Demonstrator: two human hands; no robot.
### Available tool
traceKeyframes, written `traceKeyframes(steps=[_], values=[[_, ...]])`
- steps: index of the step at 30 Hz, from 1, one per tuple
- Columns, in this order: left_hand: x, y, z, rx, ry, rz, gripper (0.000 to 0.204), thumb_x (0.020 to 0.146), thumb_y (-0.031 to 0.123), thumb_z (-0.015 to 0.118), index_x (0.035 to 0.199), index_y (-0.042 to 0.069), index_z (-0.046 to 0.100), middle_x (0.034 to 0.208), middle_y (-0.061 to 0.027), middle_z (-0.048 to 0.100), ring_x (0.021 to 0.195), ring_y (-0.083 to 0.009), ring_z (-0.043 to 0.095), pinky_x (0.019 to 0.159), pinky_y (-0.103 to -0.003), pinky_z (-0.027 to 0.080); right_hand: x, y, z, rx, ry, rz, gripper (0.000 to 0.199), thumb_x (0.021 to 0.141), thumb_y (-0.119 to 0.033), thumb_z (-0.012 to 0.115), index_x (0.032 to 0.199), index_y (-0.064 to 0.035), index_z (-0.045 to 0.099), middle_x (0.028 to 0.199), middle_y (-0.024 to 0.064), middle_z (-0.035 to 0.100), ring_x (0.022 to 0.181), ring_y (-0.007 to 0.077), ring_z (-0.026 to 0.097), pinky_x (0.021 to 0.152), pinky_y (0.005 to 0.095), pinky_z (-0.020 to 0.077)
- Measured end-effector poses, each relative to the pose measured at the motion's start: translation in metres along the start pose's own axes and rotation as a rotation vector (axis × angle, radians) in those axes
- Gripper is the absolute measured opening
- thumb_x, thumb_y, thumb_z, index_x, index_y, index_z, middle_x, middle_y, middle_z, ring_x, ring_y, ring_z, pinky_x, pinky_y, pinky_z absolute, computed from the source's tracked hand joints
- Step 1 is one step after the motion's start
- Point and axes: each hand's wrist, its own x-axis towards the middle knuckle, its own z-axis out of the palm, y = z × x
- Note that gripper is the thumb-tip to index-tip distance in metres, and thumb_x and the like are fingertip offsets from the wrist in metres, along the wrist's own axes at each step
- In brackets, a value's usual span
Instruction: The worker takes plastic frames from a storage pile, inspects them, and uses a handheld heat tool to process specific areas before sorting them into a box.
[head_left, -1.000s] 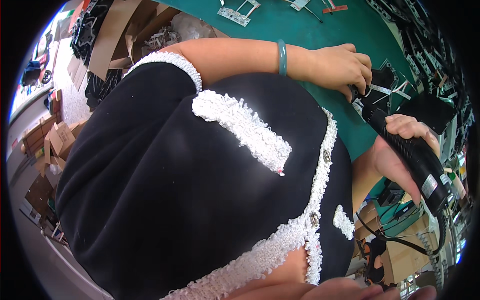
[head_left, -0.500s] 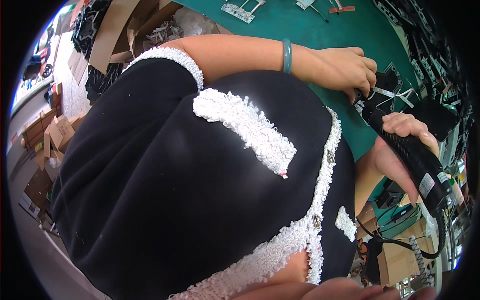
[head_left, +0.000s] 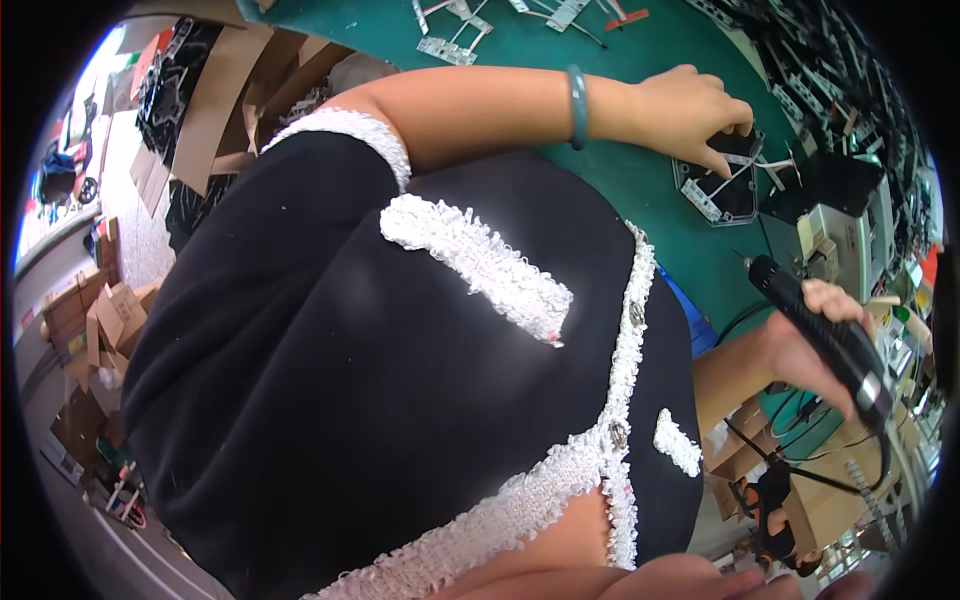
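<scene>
My right hand (head_left: 800, 345) grips a black electric screwdriver (head_left: 825, 335) at the right, its thin bit aimed up and left, clear of any part. The cord drops from its rear end. Toward the far right, my left hand (head_left: 695, 115) reaches over a black plastic frame (head_left: 735, 195) with pale strip boards and white leads on it, lying on the green mat (head_left: 640, 190). Thumb and bent fingers stand apart at the frame's upper left edge; whether they touch it is unclear. A grey-green bangle (head_left: 578, 105) circles my left wrist.
Several loose strip boards with wires (head_left: 446, 50) lie along the far side of the mat. Many black parts with pale strips (head_left: 830, 95) are heaped at the far right. A grey box-shaped device (head_left: 840, 238) stands beside the frame. Cardboard boxes (head_left: 215, 110) sit at the left.
The screwdriver has drawn back from the frame toward me, in my right hand. My left fingers have opened from their pinch at the frame's edge, and the frame shows more fully.
</scene>
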Motion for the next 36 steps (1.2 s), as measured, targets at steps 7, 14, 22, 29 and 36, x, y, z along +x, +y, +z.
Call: traceKeyframes(steps=[7, 14, 22, 29, 36], values=[[0.009, 0.028, 0.021, 0.188, 0.042, 0.209, 0.029, 0.08, 0.018, 0.066, 0.109, 0.017, 0.065, 0.091, -0.0006, 0.064, 0.091, -0.0205, 0.059, 0.078, -0.035, 0.048, -0.025, 0.036, 0.009, -0.025, 0.12, -0.025, 0.099, 0.076, -0.085, 0.028, 0.119, 0.0029, 0.046, 0.077, 0.0164, 0.058, 0.061, 0.0266, 0.059, 0.059, 0.0404, 0.0537], [-0.013, 0.037, 0.025, 0.281, -0.024, 0.325, 0.033, 0.079, 0.015, 0.063, 0.112, 0.016, 0.065, 0.088, -0.0013, 0.055, 0.087, -0.0198, 0.055, 0.07, -0.033, 0.048, -0.019, 0.032, 0.008, -0.111, 0.16, -0.066, 0.1, 0.076, -0.085, 0.028, 0.116, 0.0042, 0.047, 0.074, 0.0161, 0.058, 0.059, 0.027, 0.059, 0.058, 0.0391, 0.0539], [-0.03, 0.036, 0.032, 0.017, -0.023, 0.105, 0.024, 0.086, 0.019, 0.064, 0.108, 0.013, 0.06, 0.085, -0.0049, 0.058, 0.08, -0.0241, 0.06, 0.067, -0.036, 0.05, 0.053, -0.055, -0.08, -0.374, 0.477, -0.36, 0.109, 0.054, -0.1, 0.021, 0.098, -0.0046, 0.053, 0.064, 0.0119, 0.056, 0.053, 0.0275, 0.055, 0.055, 0.0424, 0.0512], [-0.019, 0.031, 0.03, -0.117, 0.102, 0.026, 0.017, 0.085, 0.02, 0.065, 0.099, 0.011, 0.064, 0.086, -0.0049, 0.061, 0.079, -0.025, 0.06, 0.067, -0.035, 0.049, 0.084, -0.028, -0.074, -0.557, 0.279, -0.067, 0.102, 0.06, -0.095, 0.027, 0.098, -0.0036, 0.051, 0.067, 0.0151, 0.058, 0.056, 0.0274, 0.056, 0.061, 0.0415, 0.0524], [-0.022, 0.031, 0.036, -0.11, 0.079, 0.063, 0.016, 0.084, 0.022, 0.068, 0.096, 0.012, 0.068, 0.085, -0.0023, 0.061, 0.079, -0.022, 0.061, 0.067, -0.035, 0.05, 0.058, -0.025, -0.069, -0.414, 0.166, -0.022, 0.112, 0.061, -0.096, 0.023, 0.109, 0.0015, 0.051, 0.068, 0.0144, 0.057, 0.057, 0.0264, 0.057, 0.061, 0.0428, 0.0533]])
